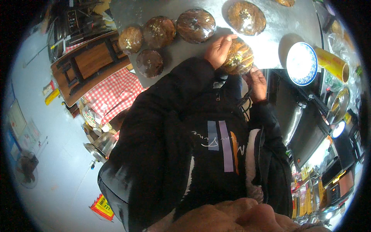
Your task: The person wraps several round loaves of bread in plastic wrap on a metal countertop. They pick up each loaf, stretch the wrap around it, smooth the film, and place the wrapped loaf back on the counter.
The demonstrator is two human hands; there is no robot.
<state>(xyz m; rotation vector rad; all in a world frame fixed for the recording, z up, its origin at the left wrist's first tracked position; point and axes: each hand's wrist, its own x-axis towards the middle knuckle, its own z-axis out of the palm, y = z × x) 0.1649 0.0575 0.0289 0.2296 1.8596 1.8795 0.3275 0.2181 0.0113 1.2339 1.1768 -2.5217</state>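
Left hand (218,51) and right hand (258,83) hold a film-wrapped round cake (238,58) between them, at the near edge of the grey metal desk (284,19); whether it rests there, I can't tell. More wrapped cakes (196,25) sit to its left and farther back, while a blue-patterned white dish (302,63) and a yellow tube (333,65) are by the right edge. Off to the left, a red-and-white checked cloth (116,94) lies next to a brown board (91,60) with dark framing.
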